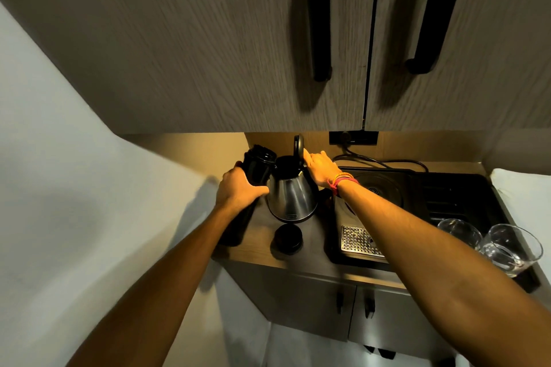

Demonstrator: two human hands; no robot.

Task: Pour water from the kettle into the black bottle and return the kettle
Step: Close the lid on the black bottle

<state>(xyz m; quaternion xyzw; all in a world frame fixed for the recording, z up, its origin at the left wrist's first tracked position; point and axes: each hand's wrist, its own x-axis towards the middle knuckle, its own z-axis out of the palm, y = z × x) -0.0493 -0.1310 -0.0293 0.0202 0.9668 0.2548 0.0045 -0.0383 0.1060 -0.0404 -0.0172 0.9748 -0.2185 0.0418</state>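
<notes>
A tall black bottle [257, 164] stands uncapped at the left end of the wooden counter, its mouth open. My left hand [238, 189] is wrapped around its middle. Right beside it, touching or nearly so, is a steel kettle [292, 198] with its black lid flipped up; it is lifted a little off the counter. My right hand [320, 170] grips the kettle's black handle on its right side. The bottle's round black cap [286, 239] lies on the counter in front of the kettle.
A black tray [465, 188] with the kettle's round base [378, 191] and a metal drip grate [357, 241] fills the counter's right half. Two clear glasses [489, 244] stand at its right front. Upper cabinets [208, 39] hang low overhead. A power cord [378, 161] runs along the back.
</notes>
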